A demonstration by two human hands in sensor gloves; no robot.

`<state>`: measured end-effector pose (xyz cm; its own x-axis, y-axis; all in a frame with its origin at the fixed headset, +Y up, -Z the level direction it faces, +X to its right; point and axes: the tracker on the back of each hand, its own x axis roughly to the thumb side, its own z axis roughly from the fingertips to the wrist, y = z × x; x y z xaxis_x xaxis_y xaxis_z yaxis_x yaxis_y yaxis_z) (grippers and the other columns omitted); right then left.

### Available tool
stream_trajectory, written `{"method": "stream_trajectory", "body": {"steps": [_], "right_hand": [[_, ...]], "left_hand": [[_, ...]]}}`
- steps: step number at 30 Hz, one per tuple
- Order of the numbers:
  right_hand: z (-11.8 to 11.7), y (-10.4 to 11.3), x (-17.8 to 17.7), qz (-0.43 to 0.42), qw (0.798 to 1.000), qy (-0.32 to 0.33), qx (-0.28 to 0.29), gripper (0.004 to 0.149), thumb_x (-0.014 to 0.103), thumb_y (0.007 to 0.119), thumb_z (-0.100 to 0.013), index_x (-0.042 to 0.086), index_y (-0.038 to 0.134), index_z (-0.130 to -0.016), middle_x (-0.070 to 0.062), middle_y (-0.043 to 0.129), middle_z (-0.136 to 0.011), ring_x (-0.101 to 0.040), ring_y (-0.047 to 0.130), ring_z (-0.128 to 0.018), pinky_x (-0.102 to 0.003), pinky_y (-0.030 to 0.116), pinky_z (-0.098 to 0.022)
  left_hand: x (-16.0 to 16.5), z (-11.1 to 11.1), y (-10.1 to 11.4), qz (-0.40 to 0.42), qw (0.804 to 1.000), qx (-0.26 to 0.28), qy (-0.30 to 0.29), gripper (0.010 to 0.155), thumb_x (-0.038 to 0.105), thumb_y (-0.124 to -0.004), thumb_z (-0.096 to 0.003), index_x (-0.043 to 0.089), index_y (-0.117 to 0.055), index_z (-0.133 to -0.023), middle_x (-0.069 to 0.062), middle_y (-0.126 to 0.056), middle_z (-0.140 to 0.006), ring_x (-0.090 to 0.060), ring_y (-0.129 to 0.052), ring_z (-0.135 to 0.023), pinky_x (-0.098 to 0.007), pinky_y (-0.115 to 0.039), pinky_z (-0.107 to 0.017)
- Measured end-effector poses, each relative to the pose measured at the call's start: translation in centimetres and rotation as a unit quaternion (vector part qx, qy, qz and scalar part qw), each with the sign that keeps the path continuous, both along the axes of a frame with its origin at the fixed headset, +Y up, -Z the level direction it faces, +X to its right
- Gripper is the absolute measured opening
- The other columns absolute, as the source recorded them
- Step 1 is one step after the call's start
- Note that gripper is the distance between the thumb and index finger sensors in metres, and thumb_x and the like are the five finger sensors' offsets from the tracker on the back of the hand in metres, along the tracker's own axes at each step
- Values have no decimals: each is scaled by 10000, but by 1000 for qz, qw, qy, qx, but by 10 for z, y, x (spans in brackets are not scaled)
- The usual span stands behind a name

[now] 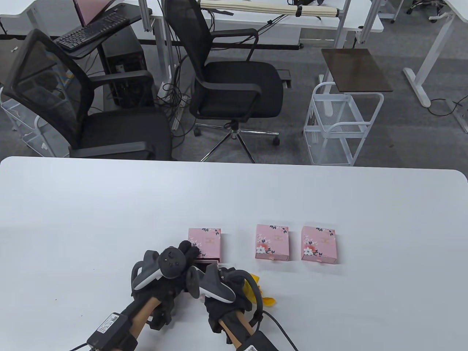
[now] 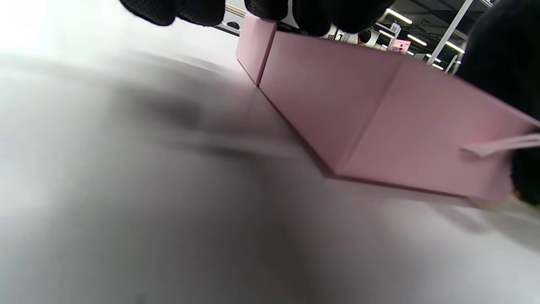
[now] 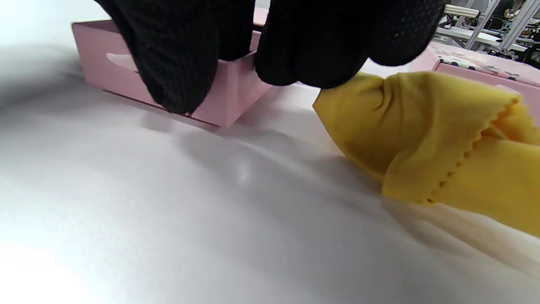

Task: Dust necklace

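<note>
Both hands sit low at the near edge of the white worktop [image 1: 109, 204], close together in black sensor gloves. My left hand [image 1: 172, 272] reaches forward with its fingers [image 2: 333, 14] resting on top of the leftmost pink box [image 1: 204, 242], whose drawer [image 2: 379, 126] stands pulled part-way out toward me; whether those fingers curl round the sleeve or only press on it I cannot tell. My right hand [image 1: 223, 289] lies just beside it, its fingertips [image 3: 177, 63] curled down against the open drawer's front corner, thumb on the outer face beside the pull ribbon [image 2: 498, 145]; I cannot tell whether it truly pinches the wall. A yellow cloth [image 3: 443, 139] with a scalloped edge lies bunched under and beside the right hand, touching the worktop. The necklace itself is not visible in any view; I cannot tell whether it lies inside the drawer. Two more pink floral boxes, a middle one [image 1: 272, 242] and a right one [image 1: 318, 245], lie closed in a row to the right, apart from one another. Beyond the worktop stand two black office chairs [image 1: 234, 73] and a white wire cart [image 1: 340, 124].
</note>
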<state>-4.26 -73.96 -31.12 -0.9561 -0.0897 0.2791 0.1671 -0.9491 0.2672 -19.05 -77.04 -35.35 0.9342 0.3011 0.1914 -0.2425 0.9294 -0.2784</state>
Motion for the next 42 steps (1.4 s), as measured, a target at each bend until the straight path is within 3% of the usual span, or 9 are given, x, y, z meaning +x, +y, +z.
{"method": "stream_trajectory", "body": {"steps": [7,20,26,36,39,42], "right_hand": [[-2,8,6,-22,999,3,41,406,340,897,-574,182,750,-918,-243,763,-946,-451,800,-746,-589,675,-615],[-3,6,8,-23,999,-14,36,408,349,910,-567,162,763,-899,-216,801,-909,-432,828,-719,-579,695,-600],[-5,1,7,-31,997,-22,65,414,354,899,-573,154,767,-910,-223,801,-915,-435,830,-718,-576,696,-599],[-18,-4,-3,-28,992,-42,115,756,418,919,-545,89,556,-1121,-316,590,-1070,-516,714,-831,-614,634,-640],[-28,-4,-4,-29,992,-51,114,808,423,913,-550,110,485,-1160,-337,529,-1106,-548,677,-861,-623,620,-646],[-39,-5,-6,-38,992,-64,98,765,416,908,-557,139,517,-1152,-335,550,-1111,-559,683,-866,-624,625,-643]], "left_hand": [[0,0,0,4,1000,-3,2,551,438,-588,-624,340,-465,-1151,38,-348,-1264,-416,-419,-1094,-601,-485,-780],[-2,-1,1,12,1000,-10,2,544,438,-587,-624,345,-475,-1149,44,-352,-1264,-414,-445,-1093,-603,-499,-775],[-2,-2,0,13,1000,-10,2,541,430,-587,-625,341,-477,-1147,41,-352,-1262,-407,-452,-1095,-610,-506,-772],[-5,-5,0,29,999,-19,5,523,410,-590,-625,352,-500,-1137,54,-375,-1256,-381,-468,-1101,-616,-518,-767],[-6,-5,0,33,999,-18,5,521,408,-591,-625,353,-502,-1135,55,-376,-1255,-377,-467,-1102,-614,-518,-768],[-6,-5,0,34,999,-14,6,516,402,-597,-622,361,-511,-1129,63,-385,-1253,-366,-463,-1102,-609,-517,-770]]}}
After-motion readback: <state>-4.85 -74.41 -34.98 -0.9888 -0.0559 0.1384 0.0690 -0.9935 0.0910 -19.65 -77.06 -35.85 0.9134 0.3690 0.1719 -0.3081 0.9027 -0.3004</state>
